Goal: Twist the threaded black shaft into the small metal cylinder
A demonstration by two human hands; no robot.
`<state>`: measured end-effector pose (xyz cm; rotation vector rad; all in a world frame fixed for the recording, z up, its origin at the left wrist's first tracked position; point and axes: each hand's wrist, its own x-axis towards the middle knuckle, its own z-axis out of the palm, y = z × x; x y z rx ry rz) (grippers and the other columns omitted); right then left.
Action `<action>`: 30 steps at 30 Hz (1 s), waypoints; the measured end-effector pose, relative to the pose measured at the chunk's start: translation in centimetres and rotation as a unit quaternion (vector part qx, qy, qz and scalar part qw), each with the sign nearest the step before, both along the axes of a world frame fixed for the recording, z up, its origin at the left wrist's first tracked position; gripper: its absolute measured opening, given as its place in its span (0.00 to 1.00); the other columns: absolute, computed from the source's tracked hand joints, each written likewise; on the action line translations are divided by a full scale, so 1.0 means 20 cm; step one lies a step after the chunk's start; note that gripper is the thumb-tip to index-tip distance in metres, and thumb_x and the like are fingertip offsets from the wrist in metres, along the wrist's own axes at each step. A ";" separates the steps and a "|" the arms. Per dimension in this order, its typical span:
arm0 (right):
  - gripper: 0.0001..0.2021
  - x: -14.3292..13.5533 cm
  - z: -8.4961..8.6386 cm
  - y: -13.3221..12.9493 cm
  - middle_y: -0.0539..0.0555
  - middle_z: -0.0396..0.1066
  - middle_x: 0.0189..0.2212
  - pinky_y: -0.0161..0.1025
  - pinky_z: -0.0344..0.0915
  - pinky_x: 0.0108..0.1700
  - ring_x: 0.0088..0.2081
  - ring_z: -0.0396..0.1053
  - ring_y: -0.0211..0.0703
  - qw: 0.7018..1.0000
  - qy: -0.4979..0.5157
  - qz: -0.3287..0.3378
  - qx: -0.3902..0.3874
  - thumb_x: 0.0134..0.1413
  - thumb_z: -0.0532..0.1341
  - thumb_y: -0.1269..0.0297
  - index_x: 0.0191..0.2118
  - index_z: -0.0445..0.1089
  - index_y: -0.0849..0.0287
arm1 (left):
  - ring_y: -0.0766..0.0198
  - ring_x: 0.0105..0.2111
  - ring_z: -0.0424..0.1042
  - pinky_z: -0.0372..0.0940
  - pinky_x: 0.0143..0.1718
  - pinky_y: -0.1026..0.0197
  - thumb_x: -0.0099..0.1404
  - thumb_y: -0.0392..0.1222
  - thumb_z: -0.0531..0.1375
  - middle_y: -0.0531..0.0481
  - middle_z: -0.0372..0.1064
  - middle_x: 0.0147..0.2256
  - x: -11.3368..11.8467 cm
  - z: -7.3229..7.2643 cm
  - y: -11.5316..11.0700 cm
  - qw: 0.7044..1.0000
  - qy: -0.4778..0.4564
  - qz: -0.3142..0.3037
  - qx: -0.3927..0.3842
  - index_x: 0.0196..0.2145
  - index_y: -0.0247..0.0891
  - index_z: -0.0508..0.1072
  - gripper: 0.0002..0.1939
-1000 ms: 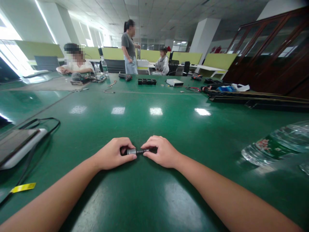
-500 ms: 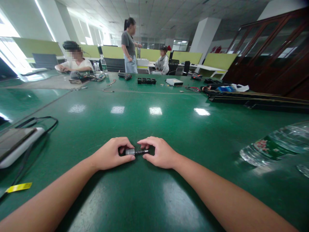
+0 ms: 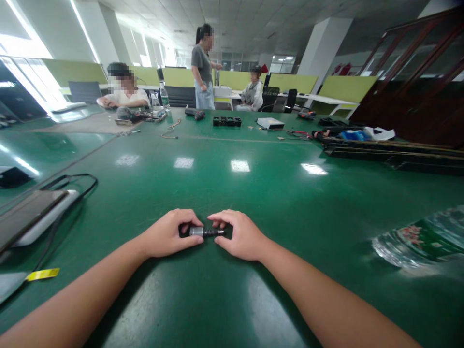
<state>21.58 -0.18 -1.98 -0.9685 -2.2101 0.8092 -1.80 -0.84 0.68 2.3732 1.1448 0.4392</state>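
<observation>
The metal part point(image 3: 196, 231) lies low over the bench point(image 3: 232, 188), in front of the person and between the two hands; whether it touches the bench, I cannot tell. Its silver cylinder is at the left, and its dark shaft point(image 3: 209, 233) points to the right, with a bright tip.

The left hand point(image 3: 163, 235) is closed on the cylinder, with the thumb at the near side and the fingers at the far side, the same as one second ago. The right hand point(image 3: 246, 237) is more changed. One second ago its thumb and fingertips were close together at the shaft; now they stand apart, with the end of the shaft between them, so more of the shaft is seen. If the thumb touches the tip, it is not clear.

The view has turned a little to the left. Therefore the bottle point(image 3: 422, 240) is nearer to the right edge and more cut, and a dark object point(image 3: 13, 177) is now seen better at the left edge. The phone point(image 3: 34, 212), the cable point(image 3: 74, 203) and the yellow tag point(image 3: 43, 274) are at the left as before. Behind, the standing person point(image 3: 202, 65) keeps one arm stretched forward.
</observation>
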 end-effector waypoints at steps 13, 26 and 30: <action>0.23 -0.02 0.01 -0.03 0.51 0.74 0.38 0.43 0.61 0.47 0.40 0.69 0.43 1.000 -0.014 -0.017 0.005 0.43 0.65 0.73 0.50 0.70 0.56 | 0.63 0.31 0.68 0.59 0.35 0.63 0.63 0.49 0.62 0.51 0.70 0.31 -0.01 0.01 -0.01 1.000 0.017 0.008 -0.007 0.40 0.39 0.75 0.13; 0.29 -0.06 -0.01 -0.01 0.51 0.73 0.39 0.41 0.62 0.45 0.37 0.68 0.42 0.997 -0.026 -0.044 0.049 0.41 0.62 0.72 0.54 0.67 0.56 | 0.65 0.28 0.65 0.57 0.30 0.65 0.63 0.50 0.61 0.51 0.70 0.30 0.00 -0.01 0.02 1.000 -0.003 0.008 -0.015 0.38 0.36 0.75 0.14; 0.30 -0.06 -0.02 0.01 0.50 0.72 0.36 0.39 0.64 0.42 0.33 0.66 0.40 0.996 -0.031 -0.072 0.051 0.39 0.59 0.74 0.54 0.67 0.58 | 0.66 0.26 0.63 0.56 0.28 0.66 0.62 0.49 0.62 0.53 0.68 0.27 0.01 -0.02 0.03 1.000 -0.002 0.023 0.006 0.38 0.36 0.76 0.13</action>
